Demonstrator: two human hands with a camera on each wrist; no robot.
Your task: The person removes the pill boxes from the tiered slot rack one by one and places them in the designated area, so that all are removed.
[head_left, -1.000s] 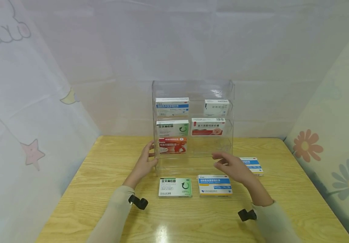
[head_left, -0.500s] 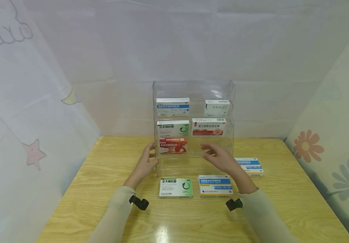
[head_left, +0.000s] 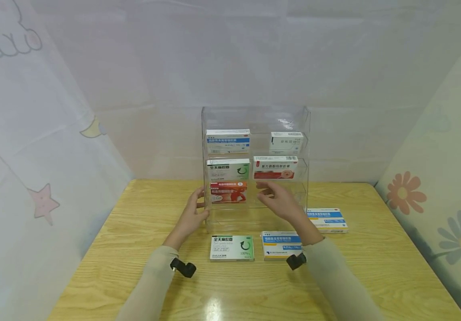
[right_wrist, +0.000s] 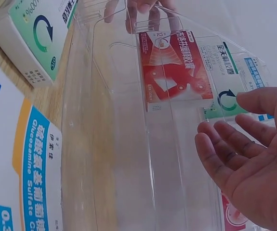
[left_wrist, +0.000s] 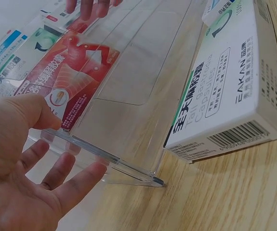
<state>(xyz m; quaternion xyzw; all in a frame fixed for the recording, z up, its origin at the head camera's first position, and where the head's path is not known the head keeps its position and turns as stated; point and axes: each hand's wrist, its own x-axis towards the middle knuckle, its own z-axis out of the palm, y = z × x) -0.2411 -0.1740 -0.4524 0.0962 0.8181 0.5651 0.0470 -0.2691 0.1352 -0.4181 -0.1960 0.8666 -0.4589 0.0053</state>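
Note:
A clear acrylic display rack (head_left: 278, 196) stands on the table with medicine boxes in its tiers. My left hand (head_left: 192, 216) holds the rack's left side panel, thumb at the front edge and fingers on the other side, seen through the plastic in the left wrist view. My right hand (head_left: 282, 203) hovers before the third tier's right part, fingers loosely bent around nothing. Left of it in that tier is a red medicine box (head_left: 228, 192). Above are a green-and-white box (head_left: 228, 170) and a white-and-red box (head_left: 274, 168).
A green-and-white box (head_left: 231, 248) and a blue-and-white box (head_left: 280, 245) lie on the wooden table (head_left: 105, 263) before the rack. Another blue-and-white box (head_left: 328, 220) lies at the right. The top filled tier holds a blue-and-white box (head_left: 228, 141) and a small white box (head_left: 286, 142).
My right hand has moved left and slightly up, from beside the rack's right edge to in front of its third tier. My left hand has stayed on the side panel.

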